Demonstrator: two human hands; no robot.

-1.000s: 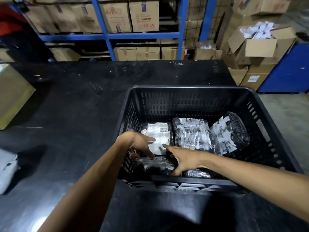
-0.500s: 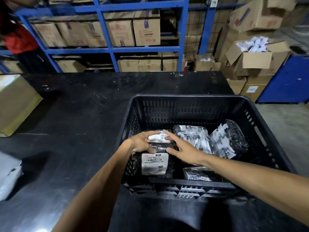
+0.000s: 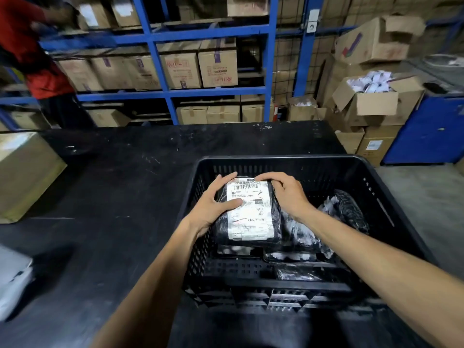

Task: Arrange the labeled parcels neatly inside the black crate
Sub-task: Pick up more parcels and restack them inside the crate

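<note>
Inside the black crate [image 3: 391, 197], left hand [image 3: 213, 204] and right hand [image 3: 286, 194] grip a labeled parcel [image 3: 248, 212], hiding those beneath.

Probably a warehouse packing area: blue steel racking [image 3: 160, 59] stacked with cardboard cartons [image 3: 218, 66] fills the frame's top, behind a black bench [image 3: 120, 187].

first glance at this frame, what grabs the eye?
Both hands, left hand and right hand, hold a black-wrapped parcel by its sides, white shipping label up, over the left half of the black crate at centre. More wrapped parcels lie to its right inside the crate. Behind the dark table, blue shelving holds cardboard boxes.
</note>
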